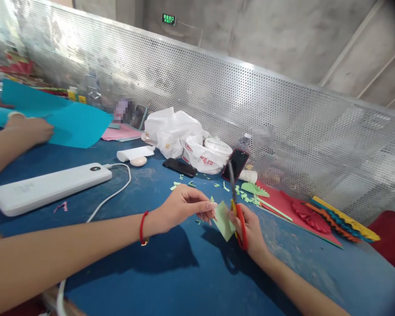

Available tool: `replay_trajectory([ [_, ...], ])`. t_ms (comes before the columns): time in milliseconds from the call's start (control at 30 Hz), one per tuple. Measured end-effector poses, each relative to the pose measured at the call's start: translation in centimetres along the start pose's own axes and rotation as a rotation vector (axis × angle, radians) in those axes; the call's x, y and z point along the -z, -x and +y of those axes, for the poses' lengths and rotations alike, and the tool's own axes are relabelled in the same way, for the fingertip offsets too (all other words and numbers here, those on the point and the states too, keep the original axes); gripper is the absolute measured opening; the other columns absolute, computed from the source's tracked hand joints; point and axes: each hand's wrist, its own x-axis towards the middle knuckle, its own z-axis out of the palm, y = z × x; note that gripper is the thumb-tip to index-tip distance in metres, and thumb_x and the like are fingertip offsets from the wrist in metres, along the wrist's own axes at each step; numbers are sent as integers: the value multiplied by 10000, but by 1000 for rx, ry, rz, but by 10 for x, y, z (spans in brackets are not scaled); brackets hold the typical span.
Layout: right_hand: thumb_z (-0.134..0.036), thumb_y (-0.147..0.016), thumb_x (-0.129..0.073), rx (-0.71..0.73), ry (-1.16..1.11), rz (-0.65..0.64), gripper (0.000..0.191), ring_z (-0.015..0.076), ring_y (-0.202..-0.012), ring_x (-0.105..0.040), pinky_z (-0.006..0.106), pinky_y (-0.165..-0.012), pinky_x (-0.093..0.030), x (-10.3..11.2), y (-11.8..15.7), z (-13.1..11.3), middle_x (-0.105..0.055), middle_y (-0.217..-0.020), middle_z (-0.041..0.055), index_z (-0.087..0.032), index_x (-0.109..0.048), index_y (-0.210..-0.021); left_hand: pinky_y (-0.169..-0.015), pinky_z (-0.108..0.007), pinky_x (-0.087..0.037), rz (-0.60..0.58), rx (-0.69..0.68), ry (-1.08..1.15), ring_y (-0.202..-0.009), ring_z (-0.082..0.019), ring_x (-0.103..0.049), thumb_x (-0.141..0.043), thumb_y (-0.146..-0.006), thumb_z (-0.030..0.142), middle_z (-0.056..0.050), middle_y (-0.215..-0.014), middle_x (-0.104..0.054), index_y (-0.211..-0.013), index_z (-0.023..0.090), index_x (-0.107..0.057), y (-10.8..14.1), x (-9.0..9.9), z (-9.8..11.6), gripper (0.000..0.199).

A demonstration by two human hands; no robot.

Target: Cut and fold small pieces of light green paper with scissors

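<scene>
My left hand (182,206), with a red string bracelet at the wrist, pinches the left edge of a small light green folded paper (224,223) above the blue table. My right hand (252,230) is closed around the red and yellow handles of scissors (242,226). The scissors point up and away from me, and their blades look together. The green paper's right side lies against the fingers of my right hand. Small green paper scraps (246,197) lie on the table beyond my hands.
A white power bank (52,186) with a cable lies left. Behind are a black phone (180,167), white plastic bags (174,131) and an upright phone (236,164). Red paper (279,204) and folded strips (344,219) lie right. Another person's hand (29,129) holds blue paper (75,120).
</scene>
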Motion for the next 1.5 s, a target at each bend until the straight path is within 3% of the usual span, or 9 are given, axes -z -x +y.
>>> replay_trajectory([
  [133, -593, -760, -635, -59, -123, 113, 462, 127, -541, -381, 256, -511, -339, 1, -3, 7, -411, -573, -38, -209, -418, -621, -591, -210, -557, -18, 19, -27, -599, -132, -676, -760, -766, 363, -93, -720, -754, -728, 89, -750, 0, -1, 1, 276],
  [367, -585, -798, -637, -70, -206, 132, 423, 152, -593, -488, 280, -581, -420, 5, 3, 3, -528, -639, -10, -181, -537, -724, -587, -201, -559, -5, 23, -17, -605, -132, -684, -766, -760, 360, -98, -735, -757, -724, 87, -747, -2, 0, 4, 276],
  [633, -530, -750, -712, 2, -390, 250, 375, 190, -695, -605, 301, -627, -497, 8, 0, -4, -616, -732, 16, -191, -565, -810, -595, -222, -566, -85, 31, -42, -618, -146, -689, -753, -781, 361, -93, -721, -750, -751, 83, -745, -1, 1, -1, 280],
  [833, -478, -720, -753, 58, -448, 186, 380, 271, -939, -672, 408, -792, -543, 5, 0, -2, -707, -968, 88, -200, -607, -932, -587, -230, -572, -99, 38, -5, -597, -143, -682, -759, -772, 339, -84, -705, -744, -744, 83, -742, -1, 0, -2, 257],
  [1000, -395, -723, -777, 144, -387, 97, 436, 269, -1024, -640, 420, -816, -543, 4, 4, 5, -667, -1148, 116, -218, -590, -1075, -588, -229, -571, -117, 50, 12, -585, -142, -679, -761, -768, 309, -83, -689, -741, -732, 81, -746, 1, -2, -2, 231],
  [1133, -348, -799, -716, 185, -372, 100, 348, 260, -1092, -601, 440, -899, -506, 4, 3, 9, -632, -1184, 99, -229, -565, -1089, -585, -216, -557, -100, 38, -10, -586, -134, -672, -764, -769, 328, -81, -697, -742, -736, 88, -752, 1, -1, -3, 242],
  [1333, -337, -816, -693, 211, -351, 58, 383, 228, -983, -599, 389, -819, -529, 4, 6, 8, -592, -1225, 98, -232, -541, -1152, -571, -213, -537, -64, 57, -42, -574, -125, -664, -765, -768, 362, -77, -732, -750, -769, 101, -759, -1, 1, -1, 262],
  [1500, -419, -809, -699, 177, -353, 14, 415, 236, -974, -598, 423, -876, -510, 7, 13, -3, -600, -1220, 97, -237, -549, -1149, -567, -207, -531, -67, 43, -57, -572, -120, -658, -761, -775, 374, -71, -715, -746, -775, 105, -765, -2, 2, -1, 269],
])
